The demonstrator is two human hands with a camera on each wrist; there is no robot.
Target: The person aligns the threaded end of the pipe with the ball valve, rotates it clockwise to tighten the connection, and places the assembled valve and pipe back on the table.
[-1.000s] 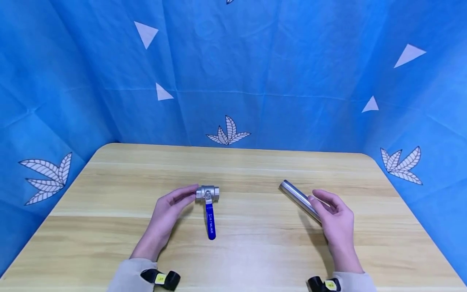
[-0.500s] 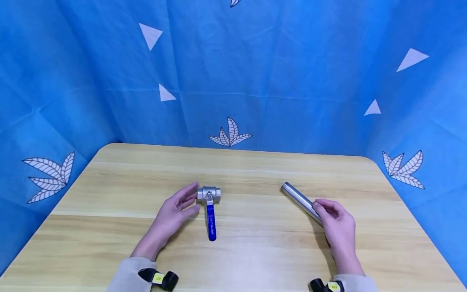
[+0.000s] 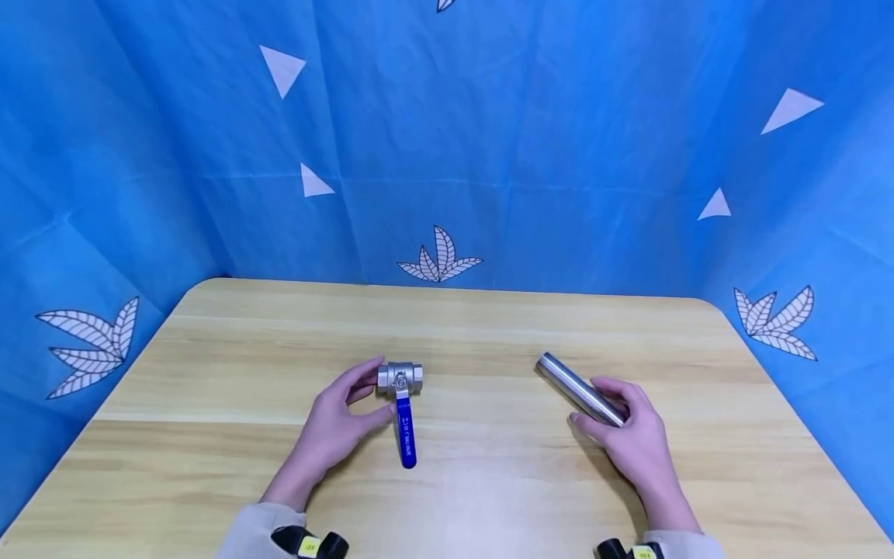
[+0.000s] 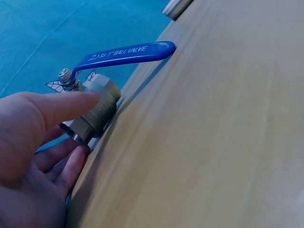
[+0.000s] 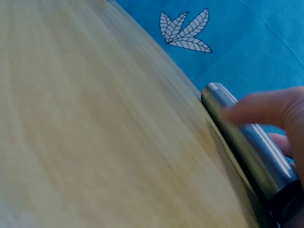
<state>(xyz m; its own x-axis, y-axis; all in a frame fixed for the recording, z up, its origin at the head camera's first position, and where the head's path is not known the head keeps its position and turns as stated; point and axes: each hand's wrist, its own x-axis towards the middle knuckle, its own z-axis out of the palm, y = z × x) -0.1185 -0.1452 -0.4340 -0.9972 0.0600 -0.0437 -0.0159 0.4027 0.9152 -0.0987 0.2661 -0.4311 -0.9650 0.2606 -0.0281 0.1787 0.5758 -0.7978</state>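
- The left grip [image 3: 335, 423] was at the 8 o'clock of the ball valve [image 3: 400, 378], thumb and fingers parted, unclosed.
- The right grip [image 3: 631, 442], likewise parted, straddled the near end of the metal tube [image 3: 577, 390].
- The valve's lever [image 3: 407, 435], toward 6 o'clock, read "SS 1" BALL VALVE".
- The tube lay at the valve's 3 o'clock, wide counter [image 3: 482, 442] between.
- The counter's far edge met blue cloth [image 3: 447, 116] at 12 o'clock.
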